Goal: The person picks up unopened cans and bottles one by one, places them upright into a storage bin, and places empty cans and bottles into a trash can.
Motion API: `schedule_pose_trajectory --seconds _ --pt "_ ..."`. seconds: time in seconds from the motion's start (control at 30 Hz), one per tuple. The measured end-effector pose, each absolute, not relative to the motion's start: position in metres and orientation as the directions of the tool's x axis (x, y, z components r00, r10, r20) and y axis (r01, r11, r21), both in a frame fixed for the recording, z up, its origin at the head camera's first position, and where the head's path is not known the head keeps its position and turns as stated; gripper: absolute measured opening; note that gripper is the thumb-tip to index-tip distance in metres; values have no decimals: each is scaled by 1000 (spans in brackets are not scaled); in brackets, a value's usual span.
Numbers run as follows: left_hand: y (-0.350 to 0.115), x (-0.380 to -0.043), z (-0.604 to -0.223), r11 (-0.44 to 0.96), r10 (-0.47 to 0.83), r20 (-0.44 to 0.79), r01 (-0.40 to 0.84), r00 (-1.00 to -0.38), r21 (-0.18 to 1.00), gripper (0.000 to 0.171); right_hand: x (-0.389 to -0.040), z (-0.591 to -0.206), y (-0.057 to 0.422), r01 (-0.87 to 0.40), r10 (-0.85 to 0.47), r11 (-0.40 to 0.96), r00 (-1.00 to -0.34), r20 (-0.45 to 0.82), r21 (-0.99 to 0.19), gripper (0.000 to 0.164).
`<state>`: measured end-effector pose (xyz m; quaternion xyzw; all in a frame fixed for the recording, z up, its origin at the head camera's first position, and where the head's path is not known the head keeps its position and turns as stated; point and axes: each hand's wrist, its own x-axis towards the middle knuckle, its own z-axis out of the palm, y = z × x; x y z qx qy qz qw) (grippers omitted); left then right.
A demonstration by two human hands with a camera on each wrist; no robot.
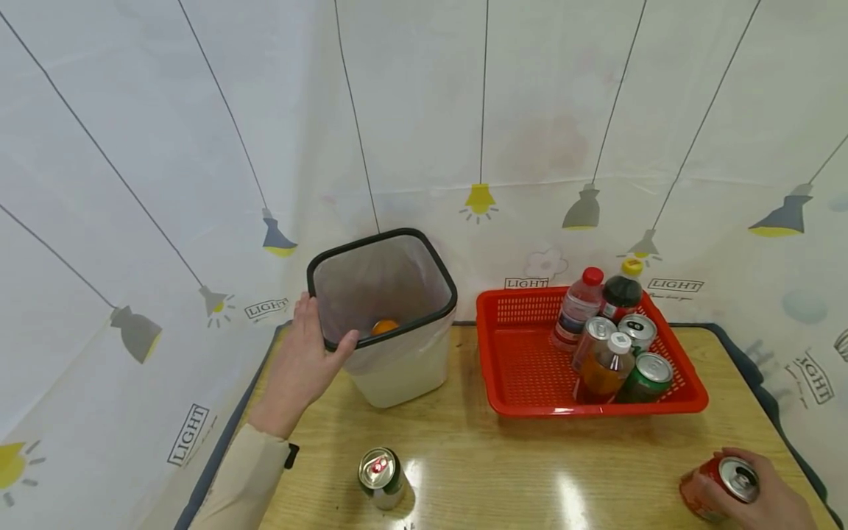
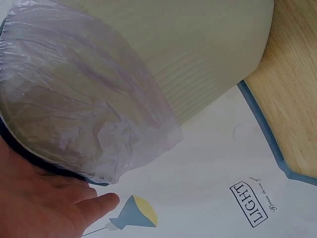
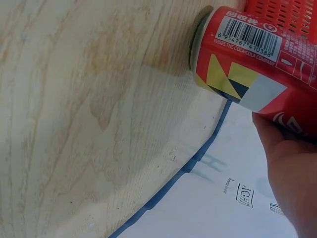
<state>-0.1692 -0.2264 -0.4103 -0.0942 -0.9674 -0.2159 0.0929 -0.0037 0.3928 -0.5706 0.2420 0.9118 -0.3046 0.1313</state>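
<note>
My right hand (image 1: 771,497) grips a red Coca-Cola can (image 1: 705,489) over the right front part of the table. The barcode side of the can (image 3: 247,59) fills the upper right of the right wrist view, tilted over the wood. At the left, my left hand (image 1: 301,368) rests with extended fingers against the black rim of a pale trash bin (image 1: 400,375). A clear plastic liner (image 2: 94,109) hangs over the bin's outside. Inside, something orange (image 1: 384,326) shows near the front wall. In front of the bin, a green-and-silver can (image 1: 382,477) stands upright on the table.
A red plastic basket (image 1: 523,368) stands right of the bin. Its right half holds several drinks, among them a red-capped bottle (image 1: 578,309), a yellow-capped cola bottle (image 1: 621,294) and a green can (image 1: 645,379). A printed white cloth (image 1: 411,110) backs the wooden table (image 1: 503,471).
</note>
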Motion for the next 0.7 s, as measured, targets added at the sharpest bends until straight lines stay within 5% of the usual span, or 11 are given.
schedule_pose_trajectory --seconds 0.7 --pt "-226 -168 -409 882 143 228 229 -963 411 98 -17 -534 365 442 380 715 -896 -230 -541 98"
